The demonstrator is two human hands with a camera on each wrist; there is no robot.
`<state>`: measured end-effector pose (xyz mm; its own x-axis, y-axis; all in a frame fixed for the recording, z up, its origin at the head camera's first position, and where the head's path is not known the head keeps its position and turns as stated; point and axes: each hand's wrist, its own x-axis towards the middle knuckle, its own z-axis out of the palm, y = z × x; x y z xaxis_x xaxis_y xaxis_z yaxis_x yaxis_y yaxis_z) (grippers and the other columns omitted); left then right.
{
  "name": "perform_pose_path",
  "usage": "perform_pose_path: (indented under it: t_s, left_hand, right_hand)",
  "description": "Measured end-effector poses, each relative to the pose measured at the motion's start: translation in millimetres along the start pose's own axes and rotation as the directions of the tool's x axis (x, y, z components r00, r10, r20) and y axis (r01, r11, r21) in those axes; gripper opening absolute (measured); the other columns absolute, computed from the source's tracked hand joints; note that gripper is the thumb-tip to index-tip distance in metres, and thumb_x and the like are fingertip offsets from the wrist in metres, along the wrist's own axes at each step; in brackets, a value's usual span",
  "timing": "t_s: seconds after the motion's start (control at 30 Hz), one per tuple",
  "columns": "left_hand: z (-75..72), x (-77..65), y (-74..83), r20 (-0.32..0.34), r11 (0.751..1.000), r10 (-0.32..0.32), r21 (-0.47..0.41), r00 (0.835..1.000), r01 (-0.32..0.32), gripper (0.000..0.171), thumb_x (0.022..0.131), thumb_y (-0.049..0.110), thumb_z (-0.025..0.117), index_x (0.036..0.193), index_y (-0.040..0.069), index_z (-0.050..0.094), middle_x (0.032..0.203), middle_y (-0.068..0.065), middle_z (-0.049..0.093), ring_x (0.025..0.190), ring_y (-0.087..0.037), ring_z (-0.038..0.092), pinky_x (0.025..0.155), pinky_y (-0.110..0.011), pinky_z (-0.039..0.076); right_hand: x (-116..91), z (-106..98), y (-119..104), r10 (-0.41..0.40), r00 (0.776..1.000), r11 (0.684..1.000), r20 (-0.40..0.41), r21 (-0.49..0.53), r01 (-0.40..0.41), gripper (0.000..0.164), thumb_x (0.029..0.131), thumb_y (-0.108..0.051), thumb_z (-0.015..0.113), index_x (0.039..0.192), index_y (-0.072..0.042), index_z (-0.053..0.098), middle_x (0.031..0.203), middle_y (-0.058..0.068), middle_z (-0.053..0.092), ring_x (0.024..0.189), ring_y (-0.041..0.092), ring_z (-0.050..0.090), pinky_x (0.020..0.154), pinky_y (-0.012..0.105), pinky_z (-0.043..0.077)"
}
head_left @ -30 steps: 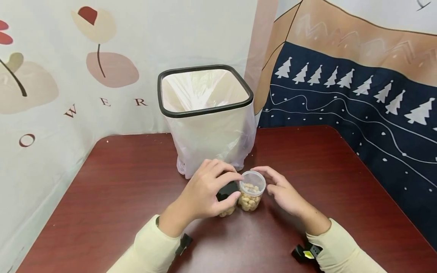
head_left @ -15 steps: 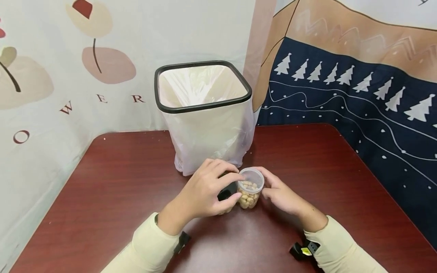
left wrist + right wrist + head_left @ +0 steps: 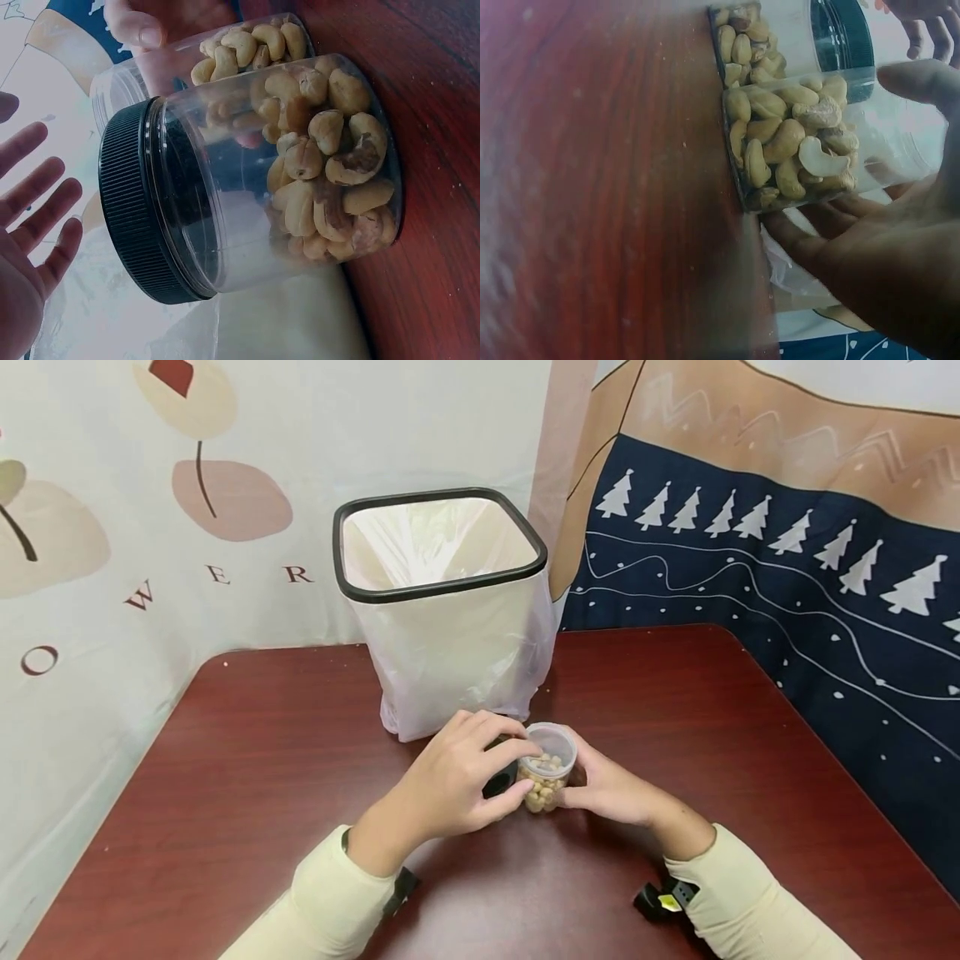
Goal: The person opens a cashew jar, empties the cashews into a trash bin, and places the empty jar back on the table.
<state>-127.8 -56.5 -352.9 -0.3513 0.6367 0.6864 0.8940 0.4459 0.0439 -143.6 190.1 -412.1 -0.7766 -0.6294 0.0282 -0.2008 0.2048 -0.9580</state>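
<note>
Two clear jars of cashews stand side by side on the table. My right hand (image 3: 611, 789) holds the lidless jar (image 3: 543, 795), its thumb on the near side and its fingers behind, as the right wrist view also shows around the lidless jar (image 3: 787, 146). To its left is the lidded jar (image 3: 300, 172), whose black ribbed lid (image 3: 135, 202) is screwed on. Over that lid hovers my left hand (image 3: 457, 777), fingers spread and bent loosely. The left wrist view shows the left hand's fingers (image 3: 41, 202) apart from the lid. In the head view, this hand hides most of the lidded jar.
A bin (image 3: 450, 643) with a black rim and a thin plastic liner stands just behind the jars. The reddish-brown table (image 3: 262, 777) extends to both sides. Printed cloths (image 3: 750, 552) hang at the back and right.
My right hand has moved in from beside the lidless jar and closed around it. The left hand stays over the lidded jar. The head view has shifted slightly.
</note>
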Motion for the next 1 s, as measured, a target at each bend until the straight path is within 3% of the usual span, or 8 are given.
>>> perform_pose_path:
  t_s: [0.13, 0.37, 0.67, 1.0]
  left_hand:
    - [-1.3, -3.7, 1.4, 0.009, 1.000, -0.018, 0.003, 1.000, 0.018, 0.028, 0.086, 0.028, 0.070, 0.111, 0.017, 0.071, 0.112, -0.001, 0.065, 0.104, -0.016, 0.060, 0.085, -0.031, 0.045]
    - [-3.1, -9.2, 0.1, 0.006, 0.999, -0.043, 0.005, 0.999, 0.043, 0.027, 0.089, 0.029, 0.066, 0.113, 0.018, 0.071, 0.113, 0.001, 0.064, 0.107, -0.016, 0.060, 0.085, -0.031, 0.045]
    - [-2.1, -3.7, -1.1, -0.023, 1.000, -0.020, 0.003, 1.000, 0.020, 0.032, 0.093, 0.036, 0.061, 0.116, 0.016, 0.070, 0.117, -0.002, 0.063, 0.111, -0.019, 0.058, 0.086, -0.034, 0.045]
    - [-6.2, 0.8, -0.4, -0.075, 1.000, -0.014, -0.002, 0.997, 0.014, 0.039, 0.093, 0.037, 0.058, 0.124, 0.015, 0.067, 0.130, -0.007, 0.059, 0.123, -0.024, 0.053, 0.093, -0.040, 0.043]
  right_hand:
    - [4, 5, 2, 0.013, 1.000, 1.000, -0.029, -0.017, -0.014, 0.074, 0.084, -0.010, 0.076, 0.145, -0.022, 0.037, 0.128, 0.008, 0.057, 0.105, 0.021, 0.063, 0.086, 0.030, 0.056]
    - [6, 9, 6, -0.003, 0.999, 0.999, -0.040, -0.043, 0.001, 0.067, 0.083, -0.011, 0.078, 0.140, -0.022, 0.046, 0.121, 0.007, 0.064, 0.101, 0.020, 0.065, 0.082, 0.031, 0.058]
    - [1, 2, -4, -0.052, 0.986, 0.983, -0.159, -0.181, 0.023, 0.067, 0.078, -0.020, 0.084, 0.137, -0.026, 0.052, 0.120, -0.001, 0.065, 0.105, 0.015, 0.063, 0.091, 0.026, 0.051]
    - [-3, 1, -16, -0.145, 0.977, 0.985, -0.156, -0.115, 0.128, 0.069, 0.080, -0.010, 0.079, 0.140, -0.018, 0.046, 0.123, 0.006, 0.062, 0.109, 0.017, 0.061, 0.094, 0.029, 0.052]
